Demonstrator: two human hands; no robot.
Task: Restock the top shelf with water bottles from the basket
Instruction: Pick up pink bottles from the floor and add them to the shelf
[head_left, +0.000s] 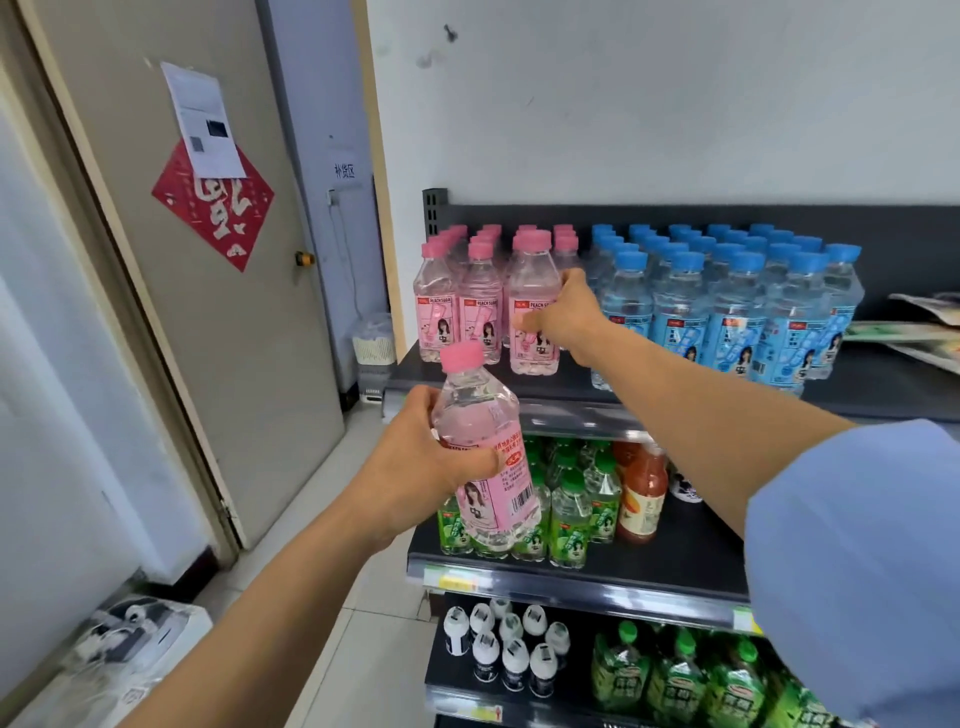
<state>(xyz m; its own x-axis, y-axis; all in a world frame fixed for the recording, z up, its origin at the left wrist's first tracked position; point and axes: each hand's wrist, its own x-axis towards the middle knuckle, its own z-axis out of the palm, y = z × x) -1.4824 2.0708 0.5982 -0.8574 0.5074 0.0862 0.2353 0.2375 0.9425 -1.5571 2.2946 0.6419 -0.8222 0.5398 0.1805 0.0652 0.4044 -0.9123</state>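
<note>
My left hand (421, 457) grips a pink-capped peach soda bottle (485, 457) by its middle, holding it upright in front of the shelves, below the top shelf (571, 387). My right hand (566, 312) reaches onto the top shelf and grips the front pink bottle (532, 291) of the third row; that bottle stands on the shelf. Two more rows of pink bottles (457, 296) stand to its left. Blue-capped water bottles (727, 301) fill the shelf to the right. The basket is out of view.
Green-capped bottles (566, 504) and an orange juice bottle (641, 493) stand on the middle shelf. White-capped bottles (509, 649) and green pouches fill the lower one. A door (208, 260) is at left, flat packets (914, 327) at the top shelf's right end.
</note>
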